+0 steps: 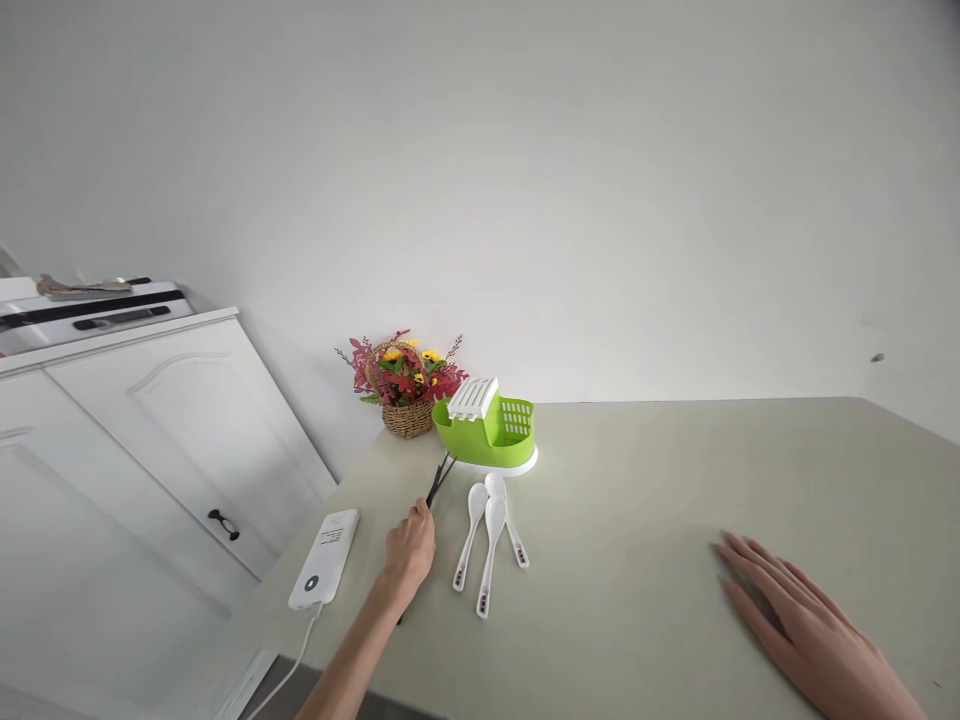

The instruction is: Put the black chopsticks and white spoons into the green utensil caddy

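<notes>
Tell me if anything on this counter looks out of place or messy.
Nothing is spilled or broken. Three white spoons lie loose and crossed on the counter beside the green utensil holder, and the left hand holds dark chopsticks.

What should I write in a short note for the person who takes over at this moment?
Left hand: closed on dark chopsticks, tips pointing toward the green utensil holder.
Right hand: flat on the table, holding nothing.
Three white spoons lie on the table in front of the holder.
Done: no utensil can be seen in the holder.
Left: chopsticks and spoons are outside it.
</notes>
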Available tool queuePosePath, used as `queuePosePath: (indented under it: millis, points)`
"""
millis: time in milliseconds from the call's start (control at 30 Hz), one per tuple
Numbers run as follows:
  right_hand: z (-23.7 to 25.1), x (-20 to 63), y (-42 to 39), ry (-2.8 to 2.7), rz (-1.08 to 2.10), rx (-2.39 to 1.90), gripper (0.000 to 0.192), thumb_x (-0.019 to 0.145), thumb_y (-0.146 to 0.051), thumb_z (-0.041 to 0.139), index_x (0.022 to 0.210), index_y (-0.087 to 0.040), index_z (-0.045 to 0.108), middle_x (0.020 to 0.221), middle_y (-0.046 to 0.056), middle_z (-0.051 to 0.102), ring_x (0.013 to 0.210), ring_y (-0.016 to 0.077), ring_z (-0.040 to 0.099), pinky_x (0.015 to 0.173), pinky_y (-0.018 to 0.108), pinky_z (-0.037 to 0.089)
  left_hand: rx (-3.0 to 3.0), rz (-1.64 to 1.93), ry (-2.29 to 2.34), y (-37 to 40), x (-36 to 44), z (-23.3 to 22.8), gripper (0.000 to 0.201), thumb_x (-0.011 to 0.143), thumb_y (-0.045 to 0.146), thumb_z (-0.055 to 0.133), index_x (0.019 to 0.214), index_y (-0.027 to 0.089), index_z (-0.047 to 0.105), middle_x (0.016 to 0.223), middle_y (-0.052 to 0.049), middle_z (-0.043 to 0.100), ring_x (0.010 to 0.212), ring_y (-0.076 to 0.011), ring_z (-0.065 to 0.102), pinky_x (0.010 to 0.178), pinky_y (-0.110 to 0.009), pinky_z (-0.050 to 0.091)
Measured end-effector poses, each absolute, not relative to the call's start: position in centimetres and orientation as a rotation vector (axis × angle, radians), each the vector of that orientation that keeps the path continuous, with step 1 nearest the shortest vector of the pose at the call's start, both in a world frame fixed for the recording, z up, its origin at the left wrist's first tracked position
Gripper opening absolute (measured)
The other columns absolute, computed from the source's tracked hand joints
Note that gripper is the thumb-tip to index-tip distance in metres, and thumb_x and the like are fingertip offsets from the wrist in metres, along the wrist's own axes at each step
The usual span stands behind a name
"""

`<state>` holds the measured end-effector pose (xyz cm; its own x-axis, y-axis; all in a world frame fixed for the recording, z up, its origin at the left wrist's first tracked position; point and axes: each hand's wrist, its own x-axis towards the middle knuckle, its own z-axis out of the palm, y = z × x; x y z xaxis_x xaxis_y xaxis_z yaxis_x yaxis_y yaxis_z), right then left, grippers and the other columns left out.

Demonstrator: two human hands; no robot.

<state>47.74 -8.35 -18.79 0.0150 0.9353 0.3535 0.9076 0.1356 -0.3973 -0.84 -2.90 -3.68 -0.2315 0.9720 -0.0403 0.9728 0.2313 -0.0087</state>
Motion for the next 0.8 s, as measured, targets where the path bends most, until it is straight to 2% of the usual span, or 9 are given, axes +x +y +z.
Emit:
queuePosePath:
  millis: [100, 233, 333, 400, 433, 500, 567, 633, 800]
  points:
    - [-18.8, 47.7, -8.3, -1.892, 0.079, -1.756, 0.064, 0.098, -0.061, 0.041, 0.155, -0.033, 0.046, 0.161, -0.001, 0.045, 0.151, 0.0323, 0.038, 0.122, 0.059, 0.036, 1.85, 0.219, 2.468, -3.1, -1.5, -3.4, 0.022, 0.103, 0.017, 0.034, 0.116, 0.013, 0.051, 0.117, -0.023, 0.069, 0.109, -0.0333, 0.071, 0.086, -0.038, 0.051]
    - [-18.5, 47.6, -8.4, -1.879, 0.101, -1.786, 0.063, 0.098, -0.062, 0.042, 0.154, -0.034, 0.048, 0.161, -0.001, 0.045, 0.151, 0.0333, 0.038, 0.119, 0.06, 0.04, 1.727, 0.638, 2.395, -2.6, -2.1, -2.6, 0.029, 0.108, 0.032, 0.022, 0.107, 0.021, 0.048, 0.112, -0.017, 0.071, 0.112, -0.0262, 0.07, 0.082, -0.032, 0.052]
    - [-18.4, 47.5, -8.4, -1.866, 0.086, -1.786, 0.063, 0.098, -0.062, 0.042, 0.154, -0.034, 0.049, 0.161, -0.001, 0.046, 0.15, 0.033, 0.039, 0.119, 0.06, 0.04, 1.611, 0.919, 2.237, -2.0, -1.7, -1.8, 0.047, 0.106, 0.057, 0.015, 0.103, 0.023, 0.048, 0.088, -0.006, 0.067, 0.078, -0.0178, 0.071, 0.06, -0.025, 0.049]
    - [-18.5, 47.5, -8.3, -1.874, 0.081, -1.779, 0.062, 0.099, -0.062, 0.041, 0.153, -0.034, 0.049, 0.161, -0.002, 0.046, 0.15, 0.0319, 0.039, 0.12, 0.06, 0.039, 1.413, 1.195, 1.951, -1.9, -0.8, -1.1, 0.058, 0.096, 0.076, 0.025, 0.098, 0.023, 0.048, 0.071, 0.004, 0.053, 0.051, -0.0111, 0.052, 0.044, -0.021, 0.035]
    - [-18.5, 47.5, -8.3, -1.88, 0.079, -1.775, 0.062, 0.099, -0.062, 0.041, 0.153, -0.034, 0.049, 0.161, -0.002, 0.046, 0.151, 0.0316, 0.038, 0.12, 0.06, 0.038, 1.289, 1.321, 1.773, -2.0, -0.3, -0.6, 0.06, 0.09, 0.081, 0.034, 0.094, 0.023, 0.048, 0.066, 0.008, 0.043, 0.044, -0.0083, 0.041, 0.039, -0.02, 0.027]
    - [-18.6, 47.5, -8.3, -1.892, 0.075, -1.766, 0.061, 0.099, -0.062, 0.04, 0.153, -0.034, 0.048, 0.161, -0.002, 0.045, 0.151, 0.0313, 0.038, 0.121, 0.06, 0.038, 1.099, 1.48, 1.463, -2.5, 1.1, 0.4, 0.059, 0.082, 0.081, 0.054, 0.082, 0.023, 0.043, 0.063, 0.011, 0.028, 0.042, -0.0054, 0.024, 0.036, -0.019, 0.016]
    - [-18.5, 47.4, -8.3, -1.894, 0.071, -1.767, 0.06, 0.1, -0.061, 0.04, 0.154, -0.035, 0.047, 0.162, -0.002, 0.044, 0.151, 0.031, 0.037, 0.121, 0.06, 0.037, 1.06, 1.533, 1.299, -3.1, 2.9, 1.2, 0.06, 0.081, 0.075, 0.063, 0.072, 0.024, 0.033, 0.062, 0.011, 0.02, 0.043, -0.0047, 0.017, 0.035, -0.018, 0.013]
    - [-18.3, 47.4, -8.3, -1.89, 0.072, -1.781, 0.06, 0.101, -0.061, 0.04, 0.154, -0.035, 0.046, 0.162, -0.003, 0.043, 0.152, 0.0307, 0.036, 0.121, 0.06, 0.038, 1.063, 1.549, 1.171, -3.8, 4.9, 1.7, 0.064, 0.082, 0.071, 0.065, 0.068, 0.024, 0.024, 0.059, 0.011, 0.016, 0.043, -0.0048, 0.014, 0.035, -0.018, 0.013]
    - [-17.4, 47.0, -8.4, -1.896, 0.08, -1.809, 0.058, 0.102, -0.06, 0.037, 0.153, -0.033, 0.048, 0.163, -0.003, 0.042, 0.153, 0.03, 0.034, 0.122, 0.058, 0.037, 1.074, 1.469, 0.93, -4.0, 11.0, 1.0, 0.069, 0.083, 0.067, 0.068, 0.061, 0.024, 0.019, 0.051, 0.012, 0.011, 0.041, -0.0042, 0.01, 0.038, -0.021, 0.011]
